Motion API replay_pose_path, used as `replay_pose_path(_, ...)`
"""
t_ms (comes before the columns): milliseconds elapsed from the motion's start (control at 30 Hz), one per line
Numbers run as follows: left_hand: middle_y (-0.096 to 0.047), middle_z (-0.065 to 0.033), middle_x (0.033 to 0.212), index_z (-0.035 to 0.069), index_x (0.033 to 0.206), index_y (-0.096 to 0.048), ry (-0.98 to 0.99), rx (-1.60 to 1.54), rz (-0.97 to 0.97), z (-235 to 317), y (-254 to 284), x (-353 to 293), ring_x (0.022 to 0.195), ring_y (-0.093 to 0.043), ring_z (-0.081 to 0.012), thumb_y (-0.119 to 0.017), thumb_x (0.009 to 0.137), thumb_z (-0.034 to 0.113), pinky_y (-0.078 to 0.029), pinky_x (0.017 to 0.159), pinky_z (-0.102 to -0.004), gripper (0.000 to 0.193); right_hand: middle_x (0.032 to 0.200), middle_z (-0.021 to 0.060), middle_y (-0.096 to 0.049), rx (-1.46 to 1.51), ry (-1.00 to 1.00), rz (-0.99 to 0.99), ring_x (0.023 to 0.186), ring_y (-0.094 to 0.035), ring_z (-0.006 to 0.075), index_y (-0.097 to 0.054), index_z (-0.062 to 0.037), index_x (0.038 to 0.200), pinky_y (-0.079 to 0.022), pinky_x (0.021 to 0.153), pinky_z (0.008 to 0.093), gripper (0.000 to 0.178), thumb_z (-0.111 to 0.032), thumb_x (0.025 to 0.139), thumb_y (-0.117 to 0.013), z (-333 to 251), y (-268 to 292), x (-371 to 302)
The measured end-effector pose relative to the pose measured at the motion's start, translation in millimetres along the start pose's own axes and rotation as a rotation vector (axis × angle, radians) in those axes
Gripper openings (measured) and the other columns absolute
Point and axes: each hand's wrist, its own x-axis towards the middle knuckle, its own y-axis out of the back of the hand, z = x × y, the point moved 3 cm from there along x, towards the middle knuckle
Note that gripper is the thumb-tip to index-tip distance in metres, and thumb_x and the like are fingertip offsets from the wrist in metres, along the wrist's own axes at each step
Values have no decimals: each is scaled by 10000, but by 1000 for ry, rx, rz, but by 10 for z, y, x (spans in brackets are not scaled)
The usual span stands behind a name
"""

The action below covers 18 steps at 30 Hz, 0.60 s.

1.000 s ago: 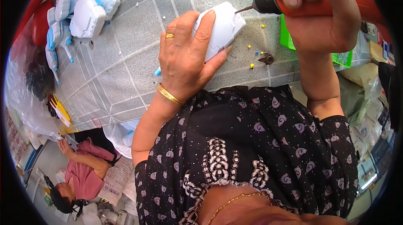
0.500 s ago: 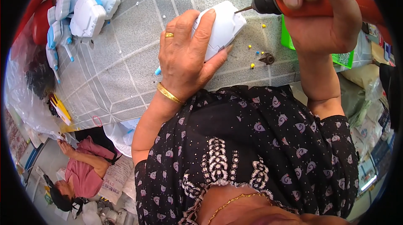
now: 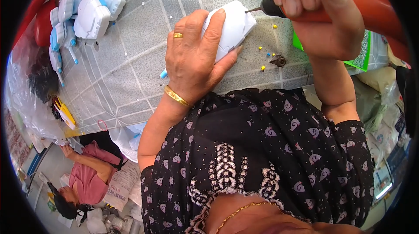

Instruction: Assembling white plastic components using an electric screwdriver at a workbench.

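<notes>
My left hand is closed round a white plastic casing and keeps it on the patterned tabletop. A light blue tip pokes out beside that hand. A red power screwdriver with a black nose is gripped in my right hand. Its thin bit meets the casing's right side near the top corner; the screw, if any, is too small to make out. Several similar white and blue plastic pieces lie heaped at the far left.
Small yellow bits and a dark pointed metal piece lie right of the casing. A green tray of tiny metal parts sits under my right wrist. Clear plastic bags hang at left. Another person sits at lower left.
The red screwdriver and my right hand have shifted slightly left and tilted a little. The bit remains at the casing's corner. My left hand and the casing have hardly moved.
</notes>
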Motion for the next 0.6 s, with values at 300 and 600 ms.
replay_pose_path(300, -564, -161, 1269, 45, 1374, -596, -43, 58, 7, 44, 7, 44, 1108, -569, -341, -817, 782, 333, -463, 889, -436, 694, 681, 69, -526, -82, -160, 77, 559, -529, 146, -417, -124, 917, -515, 570, 305, 313, -34, 844, -708, -85, -222, -26)
replay_pose_path(600, -559, -179, 1301, 57, 1343, -602, -22, 103, 24, 57, -41, 34, 1111, -574, -329, -800, 806, 385, -462, 910, -441, 659, 674, 75, -519, -82, -173, 214, 523, -515, 156, -424, -106, 919, -503, 553, 318, 248, -56, 871, -662, -8, -306, -112)
